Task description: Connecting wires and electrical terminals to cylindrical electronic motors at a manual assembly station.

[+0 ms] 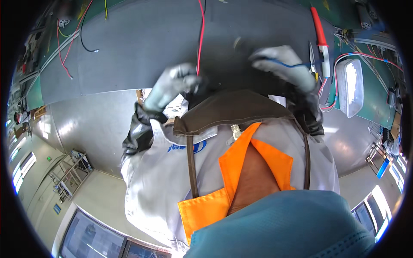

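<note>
My left hand (174, 82), in a pale glove, is over the near edge of the dark mat (142, 47). Its fingers are curled, and motion blur hides what they hold, if anything. A red wire (201, 32) and a black wire beside it run down from the far side to these fingertips. Farther right, my right hand (286, 64), gloved too, is closed with a blue wire (282, 64) at its fingers. The wire runs across the hand toward the right. Dark sleeve covers wrap both forearms.
Right of my right hand lie a red-handled tool (319, 28) with a pale end and a pointed metal tool (312, 56). A translucent plastic tray (349, 88) stands beyond them, with red and white wires looping beside it. Loose red and black wires (86, 45) lie at the left.
</note>
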A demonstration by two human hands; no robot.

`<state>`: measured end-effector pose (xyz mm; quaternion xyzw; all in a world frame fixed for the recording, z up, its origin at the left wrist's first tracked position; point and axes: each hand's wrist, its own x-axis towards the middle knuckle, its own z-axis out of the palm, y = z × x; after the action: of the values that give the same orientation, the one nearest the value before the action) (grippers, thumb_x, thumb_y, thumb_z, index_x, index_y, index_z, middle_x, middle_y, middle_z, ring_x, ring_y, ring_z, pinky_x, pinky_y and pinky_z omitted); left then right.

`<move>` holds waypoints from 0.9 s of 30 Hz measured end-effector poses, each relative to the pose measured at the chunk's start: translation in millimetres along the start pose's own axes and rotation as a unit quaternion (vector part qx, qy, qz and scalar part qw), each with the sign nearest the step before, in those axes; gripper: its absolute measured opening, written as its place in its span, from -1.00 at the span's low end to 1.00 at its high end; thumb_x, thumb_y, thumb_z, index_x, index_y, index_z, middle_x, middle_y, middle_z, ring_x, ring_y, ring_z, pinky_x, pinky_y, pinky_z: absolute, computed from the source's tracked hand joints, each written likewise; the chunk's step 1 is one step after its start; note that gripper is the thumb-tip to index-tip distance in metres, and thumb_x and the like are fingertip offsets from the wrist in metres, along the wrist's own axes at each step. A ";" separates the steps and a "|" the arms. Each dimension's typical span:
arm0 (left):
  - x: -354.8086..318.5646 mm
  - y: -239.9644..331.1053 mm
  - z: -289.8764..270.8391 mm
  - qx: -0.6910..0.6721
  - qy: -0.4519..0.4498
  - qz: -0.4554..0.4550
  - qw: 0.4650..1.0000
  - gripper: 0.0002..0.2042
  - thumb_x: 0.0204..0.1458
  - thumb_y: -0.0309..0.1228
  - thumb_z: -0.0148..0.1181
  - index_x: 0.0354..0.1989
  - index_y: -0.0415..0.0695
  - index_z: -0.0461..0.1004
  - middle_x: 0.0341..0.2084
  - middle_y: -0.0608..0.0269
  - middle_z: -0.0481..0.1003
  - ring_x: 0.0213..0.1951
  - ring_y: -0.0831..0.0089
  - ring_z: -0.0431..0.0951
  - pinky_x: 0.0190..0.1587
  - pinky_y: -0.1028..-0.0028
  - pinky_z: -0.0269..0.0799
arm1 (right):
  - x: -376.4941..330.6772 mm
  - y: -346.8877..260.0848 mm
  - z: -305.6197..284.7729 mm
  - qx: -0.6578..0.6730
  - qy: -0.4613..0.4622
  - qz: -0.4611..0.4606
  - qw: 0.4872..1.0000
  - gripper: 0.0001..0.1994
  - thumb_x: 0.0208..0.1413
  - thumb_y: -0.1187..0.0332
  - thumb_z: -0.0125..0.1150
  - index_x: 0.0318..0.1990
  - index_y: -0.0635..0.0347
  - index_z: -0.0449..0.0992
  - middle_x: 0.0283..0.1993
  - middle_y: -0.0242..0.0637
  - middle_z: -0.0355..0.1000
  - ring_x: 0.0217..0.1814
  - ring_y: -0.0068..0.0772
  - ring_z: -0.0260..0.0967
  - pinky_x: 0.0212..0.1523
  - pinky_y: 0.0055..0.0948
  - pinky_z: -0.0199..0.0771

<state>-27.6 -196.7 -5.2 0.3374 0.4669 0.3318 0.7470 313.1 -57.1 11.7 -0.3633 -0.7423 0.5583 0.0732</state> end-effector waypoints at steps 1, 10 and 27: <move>11.5 8.3 9.9 -0.039 0.007 0.103 0.994 -0.69 0.22 -0.32 0.35 -0.04 -0.31 0.51 -0.17 0.19 0.64 -0.26 0.58 0.57 -0.14 0.52 0.54 | 13.1 -2.5 18.4 0.019 -0.067 -0.015 0.997 -0.78 0.19 0.31 0.38 -0.12 0.27 0.66 -0.34 -0.25 0.59 -0.36 -0.50 0.52 -0.31 -0.44 0.53; 125.5 64.1 92.0 -0.109 0.093 0.227 0.963 -0.75 0.31 -0.24 0.25 -0.27 -0.20 0.53 -0.49 0.30 0.56 -0.47 0.56 0.54 -0.34 0.55 0.45 | -31.2 -31.2 43.3 0.154 0.359 -0.115 0.914 -0.62 0.26 0.27 0.29 0.20 0.11 0.57 0.02 0.01 0.61 -0.04 -0.17 0.60 -0.05 -0.35 0.58; 150.1 43.4 129.0 -0.179 0.152 0.258 0.937 -0.85 0.29 -0.36 0.27 -0.30 -0.15 0.56 -0.44 0.45 0.53 -0.38 0.74 0.44 -0.32 0.63 0.33 | 1.0 -23.5 60.3 -0.170 0.495 -0.137 0.841 -0.59 0.33 0.31 0.16 0.27 0.28 0.47 -0.41 -0.28 0.64 -0.50 -0.35 0.56 -0.40 -0.42 0.53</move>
<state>135.0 -76.0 2.5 0.2528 0.4044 0.6385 0.6041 270.6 -106.0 10.0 -0.4930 -0.7323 0.1537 0.4439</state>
